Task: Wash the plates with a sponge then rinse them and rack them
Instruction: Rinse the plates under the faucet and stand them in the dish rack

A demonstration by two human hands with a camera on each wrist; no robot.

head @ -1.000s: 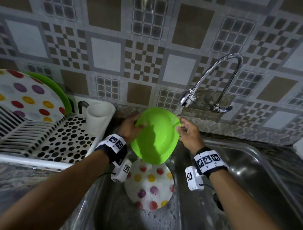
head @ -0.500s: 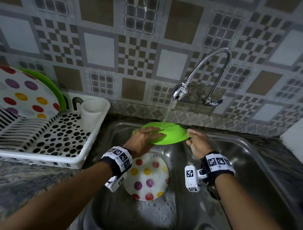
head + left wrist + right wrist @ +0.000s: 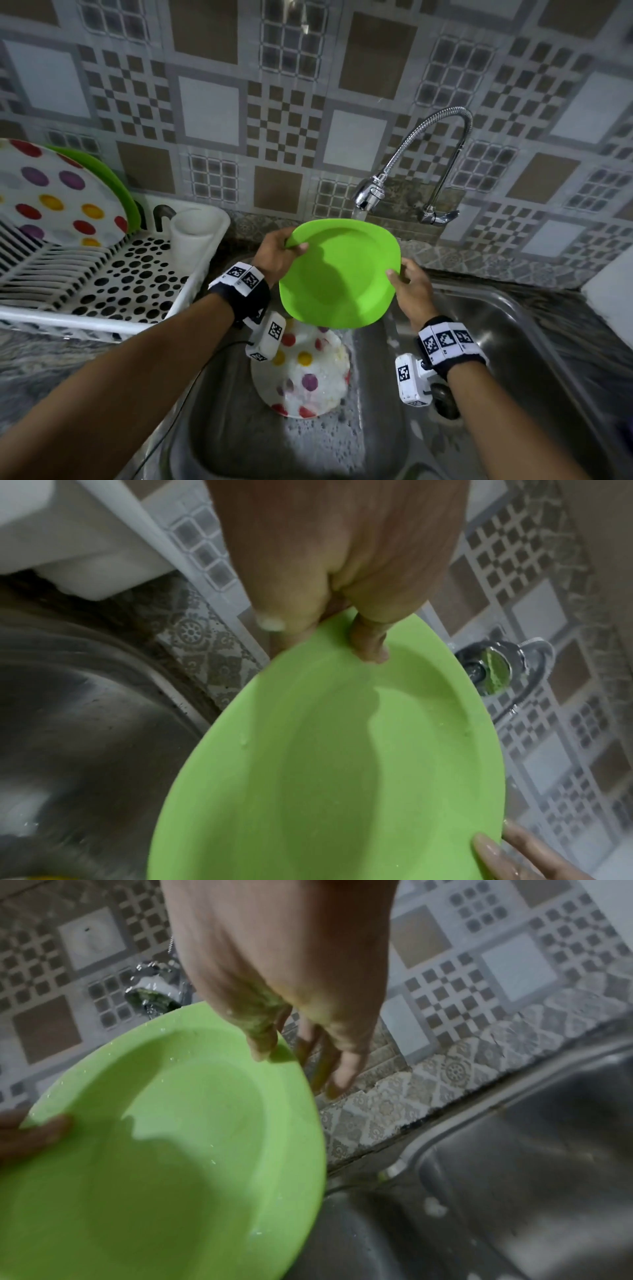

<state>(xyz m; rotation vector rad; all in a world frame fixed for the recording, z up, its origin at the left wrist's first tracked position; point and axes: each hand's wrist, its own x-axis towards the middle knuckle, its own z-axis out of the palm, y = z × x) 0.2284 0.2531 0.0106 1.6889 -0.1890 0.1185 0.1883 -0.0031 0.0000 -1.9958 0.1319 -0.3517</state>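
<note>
I hold a green plate (image 3: 339, 274) upright over the sink, its hollow side facing me. My left hand (image 3: 289, 245) pinches its upper left rim, thumb (image 3: 369, 642) on the front and fingers behind. My right hand (image 3: 400, 270) pinches the right rim the same way, with its thumb (image 3: 263, 1042) on the front. The tap (image 3: 368, 195) runs just behind the plate's top edge. A soapy white plate with coloured dots (image 3: 308, 373) lies in the sink below. No sponge is in view.
The steel sink (image 3: 513, 342) has suds on its floor and a drain at the right. The white dish rack (image 3: 113, 284) stands to the left with a dotted plate (image 3: 51, 198), a green plate (image 3: 102, 174) and a white cup (image 3: 195, 229). A tiled wall rises behind.
Half a second ago the green plate lay nearly flat under the stream with my left hand on top. Now it is tipped up facing me, and both hands pinch its rim.
</note>
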